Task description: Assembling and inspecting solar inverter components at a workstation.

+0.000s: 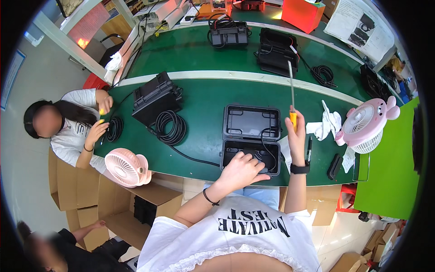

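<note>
So the green bench point(201, 102) took up most of the view, and the open black box point(247, 140) sat at its near edge, right in front of the person. I'd call it partway along: a black cable point(195, 158) already ran from the coil point(171, 128) to the box's left side, but the lid point(249, 120) hadn't been shut. How much fastening was left inside, no idea, the left hand point(242, 170) hid too much of it. That hand was curled over the base, fingers bent and thumb out to the side; couldn't tell if it was gripping anything. The right hand point(297, 138) was wrapped around the yellow handle of a screwdriver point(293, 119), blade pointing away over the bench, well clear of the box, so no driving going on at that instant imo.

As for looks: chunky dark rectangular case, lid laid back on the far side, its inside greyish and a bit shiny with a raised border. The base was darker and deeper, and a thin dark lead point(264, 141) curved down into its right side.
</note>
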`<control>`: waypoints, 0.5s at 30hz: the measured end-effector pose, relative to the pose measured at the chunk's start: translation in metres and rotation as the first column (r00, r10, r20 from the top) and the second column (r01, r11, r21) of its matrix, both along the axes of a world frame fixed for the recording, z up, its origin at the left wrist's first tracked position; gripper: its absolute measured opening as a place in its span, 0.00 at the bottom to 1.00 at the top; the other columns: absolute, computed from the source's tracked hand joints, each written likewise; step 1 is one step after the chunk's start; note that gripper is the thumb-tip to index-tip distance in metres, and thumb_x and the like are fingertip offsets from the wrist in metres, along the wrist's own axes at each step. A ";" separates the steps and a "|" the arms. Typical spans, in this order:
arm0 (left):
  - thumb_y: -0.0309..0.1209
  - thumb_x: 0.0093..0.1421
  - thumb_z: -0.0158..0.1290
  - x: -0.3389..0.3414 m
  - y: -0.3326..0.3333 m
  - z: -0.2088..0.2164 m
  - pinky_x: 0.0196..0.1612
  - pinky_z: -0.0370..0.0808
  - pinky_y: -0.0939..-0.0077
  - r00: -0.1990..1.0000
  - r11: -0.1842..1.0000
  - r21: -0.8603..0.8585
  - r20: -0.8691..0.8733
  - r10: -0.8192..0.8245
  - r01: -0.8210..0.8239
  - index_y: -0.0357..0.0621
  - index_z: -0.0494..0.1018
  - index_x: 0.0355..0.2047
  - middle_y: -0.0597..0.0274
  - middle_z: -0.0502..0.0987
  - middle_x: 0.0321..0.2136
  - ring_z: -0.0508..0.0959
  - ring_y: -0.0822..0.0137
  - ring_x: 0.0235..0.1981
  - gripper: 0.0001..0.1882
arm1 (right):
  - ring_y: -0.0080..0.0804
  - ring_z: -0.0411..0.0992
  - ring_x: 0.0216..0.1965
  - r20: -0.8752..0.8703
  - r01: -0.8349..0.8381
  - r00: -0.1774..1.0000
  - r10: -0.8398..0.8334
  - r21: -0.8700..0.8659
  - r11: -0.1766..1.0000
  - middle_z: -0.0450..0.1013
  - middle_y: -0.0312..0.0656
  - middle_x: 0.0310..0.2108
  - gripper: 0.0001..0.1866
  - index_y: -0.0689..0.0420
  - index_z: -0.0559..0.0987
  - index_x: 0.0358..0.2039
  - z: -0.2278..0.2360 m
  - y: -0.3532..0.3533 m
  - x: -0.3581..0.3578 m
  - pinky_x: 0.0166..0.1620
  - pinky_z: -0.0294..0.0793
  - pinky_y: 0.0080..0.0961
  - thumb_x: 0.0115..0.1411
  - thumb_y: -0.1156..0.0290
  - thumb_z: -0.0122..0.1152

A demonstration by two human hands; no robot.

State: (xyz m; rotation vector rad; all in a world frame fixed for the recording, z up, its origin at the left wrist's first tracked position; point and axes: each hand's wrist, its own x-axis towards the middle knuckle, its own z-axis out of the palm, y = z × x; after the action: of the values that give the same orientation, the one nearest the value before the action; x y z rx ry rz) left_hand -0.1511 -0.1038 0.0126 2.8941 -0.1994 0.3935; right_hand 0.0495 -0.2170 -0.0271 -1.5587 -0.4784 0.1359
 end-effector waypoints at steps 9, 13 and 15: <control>0.62 0.48 0.54 0.004 0.002 0.004 0.33 0.70 0.74 0.992 1.000 -0.019 -0.122 0.000 -0.002 0.48 0.74 0.20 0.68 0.74 0.17 0.77 0.67 0.24 0.28 | 0.24 0.67 0.51 -0.063 -0.110 0.990 0.128 0.237 0.965 0.72 0.40 0.50 0.18 0.55 0.65 0.55 0.036 0.016 -0.010 0.55 0.63 0.19 0.65 0.75 0.54; 0.63 0.47 0.54 0.017 0.010 0.004 0.30 0.71 0.74 0.995 1.000 0.016 -0.096 0.000 0.001 0.47 0.74 0.20 0.68 0.74 0.18 0.77 0.67 0.25 0.29 | 0.27 0.68 0.51 -0.014 -0.006 1.000 0.011 0.315 0.949 0.72 0.43 0.47 0.19 0.59 0.63 0.55 0.058 0.006 -0.039 0.58 0.61 0.24 0.65 0.78 0.53; 0.62 0.47 0.56 0.021 0.012 0.004 0.33 0.71 0.74 0.995 1.000 0.005 -0.103 -0.011 0.011 0.45 0.75 0.19 0.66 0.75 0.17 0.77 0.67 0.25 0.29 | 0.29 0.69 0.50 -0.043 0.019 0.999 -0.004 0.347 0.938 0.72 0.48 0.45 0.20 0.60 0.61 0.56 0.061 0.002 -0.058 0.58 0.62 0.27 0.65 0.78 0.52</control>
State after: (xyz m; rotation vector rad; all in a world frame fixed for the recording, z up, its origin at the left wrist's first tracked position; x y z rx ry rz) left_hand -0.1301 -0.0914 0.0171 2.9075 -0.1994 0.2418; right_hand -0.0081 -0.2153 0.0343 -1.2089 -0.4339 0.0697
